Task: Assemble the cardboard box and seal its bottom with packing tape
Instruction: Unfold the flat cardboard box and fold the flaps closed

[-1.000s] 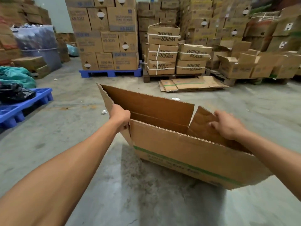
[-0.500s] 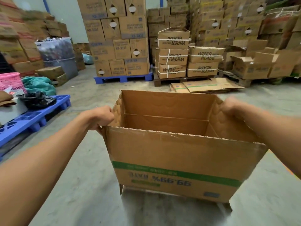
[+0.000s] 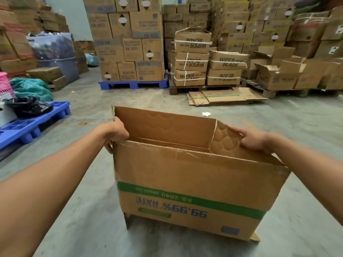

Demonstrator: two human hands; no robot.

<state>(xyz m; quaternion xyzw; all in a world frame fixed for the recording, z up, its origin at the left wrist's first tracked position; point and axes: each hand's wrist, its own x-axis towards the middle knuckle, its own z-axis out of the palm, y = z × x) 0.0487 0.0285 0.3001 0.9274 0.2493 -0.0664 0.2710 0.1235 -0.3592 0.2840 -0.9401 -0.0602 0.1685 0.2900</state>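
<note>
A brown cardboard box [image 3: 189, 175] with a green stripe and upside-down blue print stands opened out in front of me, held above the concrete floor. Its upper flaps stand up. My left hand [image 3: 116, 133] grips the box's left corner where the side flap meets the near wall. My right hand [image 3: 253, 139] rests on the right side flap, which leans inward, with fingers spread over it. The far flap [image 3: 163, 127] stands upright. No packing tape is in view.
Flattened cardboard sheets [image 3: 224, 97] lie on the floor ahead. Stacked cartons on a blue pallet [image 3: 132, 84] and a wooden pallet fill the back. A second blue pallet [image 3: 35, 123] with a black bag lies at left. Open concrete floor surrounds the box.
The box has gone from a skewed, half-flat shape to a squared-up one. My left hand moved up to the left corner; my right hand now presses the right flap inward.
</note>
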